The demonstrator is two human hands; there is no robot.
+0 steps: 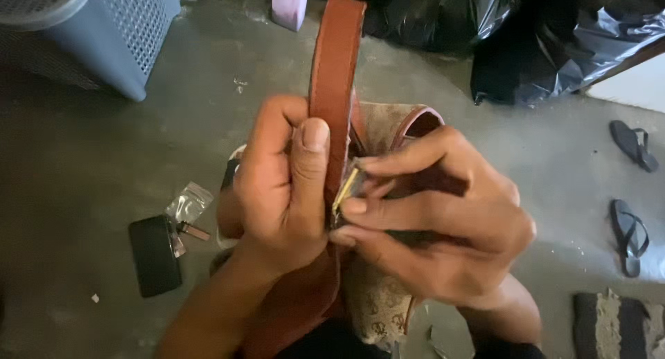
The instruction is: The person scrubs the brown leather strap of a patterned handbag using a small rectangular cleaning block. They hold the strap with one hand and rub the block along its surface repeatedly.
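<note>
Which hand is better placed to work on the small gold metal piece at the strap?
Probably the right hand: its fingertips already pinch the gold metal piece, while the left hand grips the brown strap.

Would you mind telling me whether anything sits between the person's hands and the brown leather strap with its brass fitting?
Nothing visible does. The left hand already grips the brown leather strap, thumb pressed flat on it, and the right hand has its fingers directly on the small brass fitting at the strap's edge.
</note>
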